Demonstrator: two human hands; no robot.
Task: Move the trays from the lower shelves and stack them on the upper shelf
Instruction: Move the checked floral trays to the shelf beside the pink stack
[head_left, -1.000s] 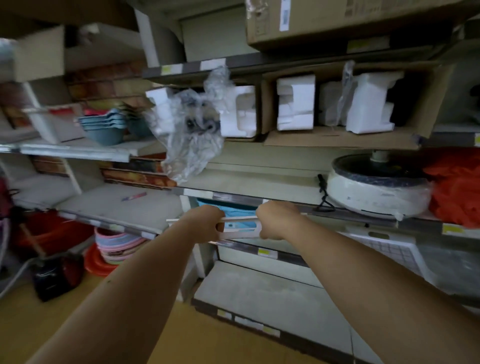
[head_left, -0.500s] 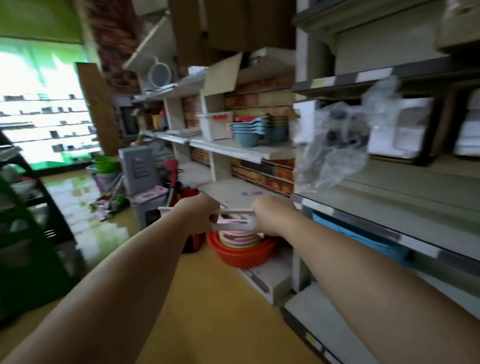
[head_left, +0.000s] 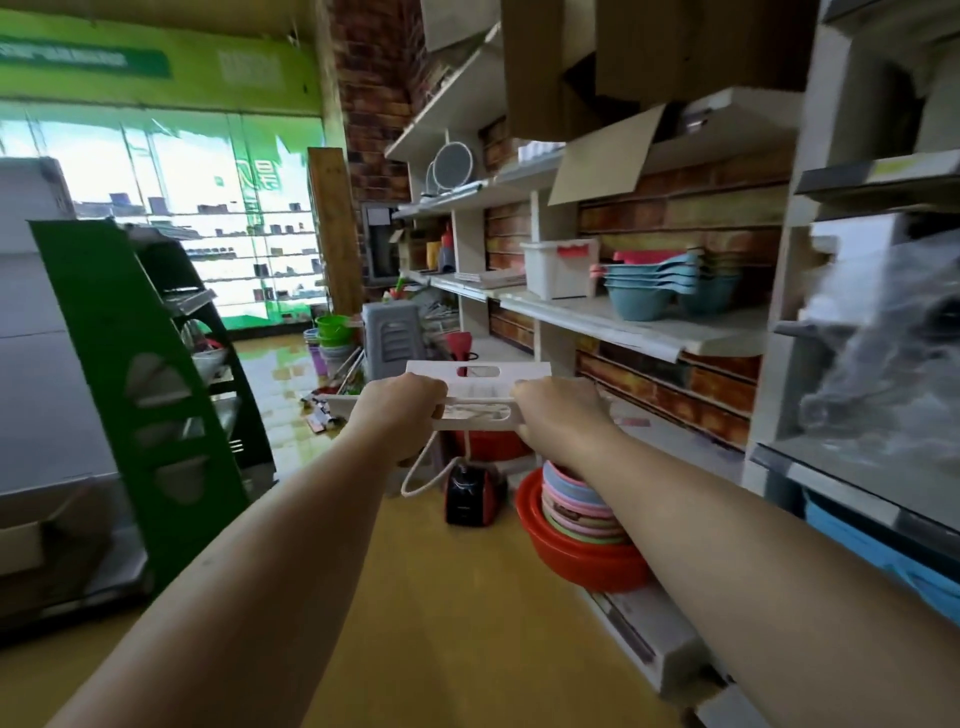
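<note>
- Head view: the left hand (head_left: 400, 413) is clenched round the near rim of a white plastic tray (head_left: 478, 395), fingers curled over the left end of that rim.
- The right hand (head_left: 558, 415) grasps the same near rim at its right end, fingers curled round it; the knuckles of the two hands face each other across a short stretch of bare rim.
- The tray is held out in front of both hands, in the air, roughly level, clear of every shelf; its far wall rises just beyond the hands and shows an oblong handle slot.
- A white cord (head_left: 415, 475) hangs in a loop just below the left hand; where it is fastened cannot be told.
- Below the right hand, on the floor, stands a red basin (head_left: 582, 551) with a stack of pastel bowls (head_left: 576, 499) nested inside it.
- Below and between the hands sits a small red and black appliance (head_left: 470, 496) on the yellow floor (head_left: 441, 623).
- Right of the right hand and higher, a pale shelf (head_left: 649, 335) carries stacked blue basins (head_left: 654, 288) and, just beside them, a white lidded box (head_left: 561, 267) with red clasps.
- Far right of the right hand, crumpled clear plastic wrap (head_left: 883, 364) is blurred.
- Left of the left hand, well apart, stands a green rack (head_left: 130, 364).
</note>
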